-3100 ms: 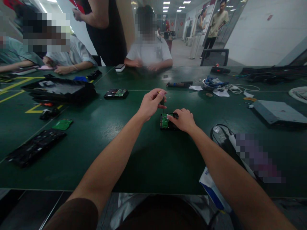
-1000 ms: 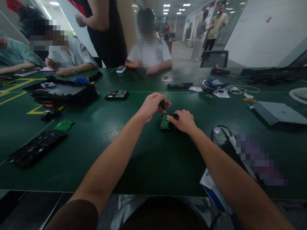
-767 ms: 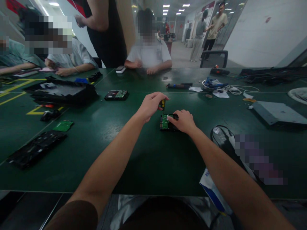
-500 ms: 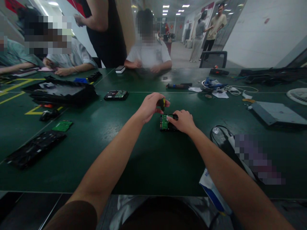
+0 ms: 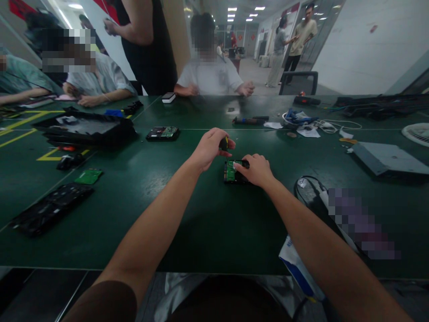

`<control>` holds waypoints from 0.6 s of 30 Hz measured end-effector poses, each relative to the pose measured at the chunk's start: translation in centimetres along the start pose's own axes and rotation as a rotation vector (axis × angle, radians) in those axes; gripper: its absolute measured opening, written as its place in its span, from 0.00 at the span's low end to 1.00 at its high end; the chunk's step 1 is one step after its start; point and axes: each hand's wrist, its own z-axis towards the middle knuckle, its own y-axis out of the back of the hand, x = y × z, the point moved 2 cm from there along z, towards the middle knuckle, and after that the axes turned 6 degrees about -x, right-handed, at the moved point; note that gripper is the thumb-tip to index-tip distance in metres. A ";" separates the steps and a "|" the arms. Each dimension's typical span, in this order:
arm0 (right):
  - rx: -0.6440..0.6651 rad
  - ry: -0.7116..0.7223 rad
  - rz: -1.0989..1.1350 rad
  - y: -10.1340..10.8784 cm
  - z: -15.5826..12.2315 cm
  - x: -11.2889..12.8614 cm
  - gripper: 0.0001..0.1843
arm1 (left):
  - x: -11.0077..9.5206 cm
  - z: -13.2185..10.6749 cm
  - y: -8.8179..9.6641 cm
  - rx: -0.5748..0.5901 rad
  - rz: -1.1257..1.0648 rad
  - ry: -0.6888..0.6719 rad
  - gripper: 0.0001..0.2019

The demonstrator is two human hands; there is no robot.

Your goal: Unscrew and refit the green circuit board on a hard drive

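A hard drive lies on the green table with its green circuit board facing up. My right hand presses on its right part, thumb on the board and the other fingers over the far edge. Above the drive's far left side, my left hand is closed around a short black and yellow screwdriver. The screwdriver's handle is upright and partly hidden by the fingers; I cannot make out whether its tip touches the board.
Another hard drive lies farther back, left of centre. A black plastic tray, a loose green circuit board and a long black part are at left. At right sit a grey metal box and cables. People sit across the table.
My left hand has shifted slightly, and the screwdriver handle has turned a little in its fingers. My right hand stays on the hard drive. The person opposite has raised a hand.
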 end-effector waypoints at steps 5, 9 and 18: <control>0.000 -0.001 -0.001 -0.1 0.1 -0.1 0.34 | -0.3 0.2 0.5 -0.022 0.170 -0.090 0.10; -0.015 0.000 -0.006 -0.2 0.0 -0.1 0.35 | -0.3 0.0 0.2 0.014 0.145 -0.059 0.09; -0.006 -0.001 0.004 0.0 0.0 0.0 0.34 | 0.0 -0.5 -0.9 0.094 0.011 -0.029 0.06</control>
